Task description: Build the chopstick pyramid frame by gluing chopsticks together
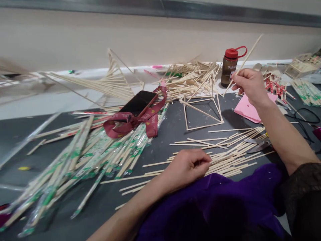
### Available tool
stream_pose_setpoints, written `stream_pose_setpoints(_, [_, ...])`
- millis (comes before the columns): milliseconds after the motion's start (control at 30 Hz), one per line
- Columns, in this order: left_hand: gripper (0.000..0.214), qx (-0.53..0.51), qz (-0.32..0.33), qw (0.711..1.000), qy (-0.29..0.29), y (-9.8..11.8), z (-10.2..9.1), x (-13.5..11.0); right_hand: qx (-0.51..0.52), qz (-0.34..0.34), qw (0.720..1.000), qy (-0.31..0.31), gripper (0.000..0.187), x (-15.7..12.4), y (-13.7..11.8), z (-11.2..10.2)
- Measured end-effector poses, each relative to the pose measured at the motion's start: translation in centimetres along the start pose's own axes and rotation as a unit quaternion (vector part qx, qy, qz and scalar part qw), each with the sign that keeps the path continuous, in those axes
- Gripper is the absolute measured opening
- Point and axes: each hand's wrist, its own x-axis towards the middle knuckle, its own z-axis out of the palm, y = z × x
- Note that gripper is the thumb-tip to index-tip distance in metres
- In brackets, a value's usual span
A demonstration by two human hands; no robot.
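Pinched between the thumb and fingers of my right hand (250,85) is a single wooden chopstick (253,50), raised at a slant above the table near the bottle. My left hand (188,167) rests on loose chopsticks (233,155) close to my body. Its fingers are curled in, and whatever they may hold is hidden. Just beyond the loose chopsticks stands a small open frame (203,127) made of joined sticks. Scissors (259,146) lie at the right end of the loose chopsticks.
Wrapped chopsticks (100,157) cover the left side, with a phone (139,102) and red lanyard (150,122) on top. A stick pile (193,80), a fan-shaped stick structure (107,82) and a red-capped bottle (228,68) stand by the wall. Pink paper (247,108) lies at right.
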Motion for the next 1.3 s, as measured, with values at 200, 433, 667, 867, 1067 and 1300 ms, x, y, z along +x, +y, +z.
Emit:
stream_pose_setpoints(200, [0.02, 0.059, 0.051, 0.997, -0.029, -1.2, 0.2, 0.0, -0.042, 0.031, 0.998, -0.044, 0.017, 1.8, 3.8, 2.4])
stream_pose_setpoints(433, [0.017, -0.027, 0.066, 0.997, -0.042, -1.3, -0.6, 0.4, -0.016, 0.008, 1.0, 0.025, 0.023, 2.8, 3.0, 1.0])
stream_pose_setpoints(667, [0.025, -0.378, -0.125, 0.909, 0.119, 2.5, -2.5, 2.2, 0.052, -0.065, 0.995, -0.053, 0.026, -1.7, -2.6, 1.8])
stream_pose_setpoints(867, [0.029, -0.502, -0.093, 0.841, 0.176, 3.7, -3.4, 3.4, 0.124, -0.062, 0.978, -0.153, 0.027, -6.1, -4.8, 4.2])
stream_pose_setpoints(1067, [0.028, -0.489, -0.086, 0.852, 0.165, 2.6, -3.2, 3.1, 0.081, -0.065, 0.977, -0.186, 0.02, -7.6, -4.9, 4.2])
stream_pose_setpoints(1300, [0.017, -0.467, -0.102, 0.871, 0.117, 2.2, -3.8, 2.3, 0.027, -0.138, 0.966, -0.216, 0.009, -9.0, -5.3, 2.9])
